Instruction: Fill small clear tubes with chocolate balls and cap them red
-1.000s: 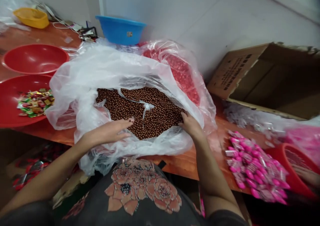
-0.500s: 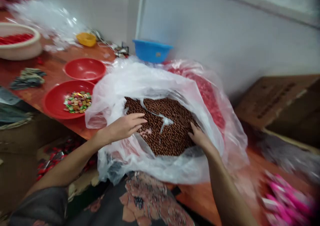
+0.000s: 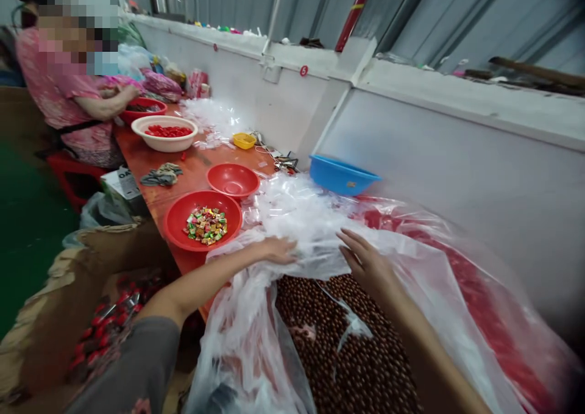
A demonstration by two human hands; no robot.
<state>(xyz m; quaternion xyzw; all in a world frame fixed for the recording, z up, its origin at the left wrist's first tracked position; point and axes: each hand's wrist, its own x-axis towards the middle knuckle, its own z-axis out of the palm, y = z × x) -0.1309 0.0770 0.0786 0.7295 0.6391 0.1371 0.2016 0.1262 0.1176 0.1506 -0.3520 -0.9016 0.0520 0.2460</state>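
A large translucent white plastic bag (image 3: pixel 247 328) lies spread wide in front of me, filled with small round brown balls (image 3: pixel 347 365). Torn white plastic scraps (image 3: pixel 355 325) rest on the balls. My left hand (image 3: pixel 278 250) is at the bag's far left edge, fingers stretched out over the film and slightly blurred. Above the far edge of the bag's mouth is my right hand (image 3: pixel 363 256), its fingers apart and nothing held. Just beyond both hands lies a heap of clear plastic wrappers (image 3: pixel 297 207).
Left of the bag are a red bowl of small wrapped pieces (image 3: pixel 171 222) and another red bowl (image 3: pixel 233 179). A blue basin (image 3: pixel 342 175) stands by the wall. A cardboard box (image 3: pixel 41 328) is below left. A co-worker (image 3: pixel 68 103) sits at the table's far end.
The view has swung up and left, bringing the co-worker and far table in. Both my hands have moved from the balls to the bag's far edge.
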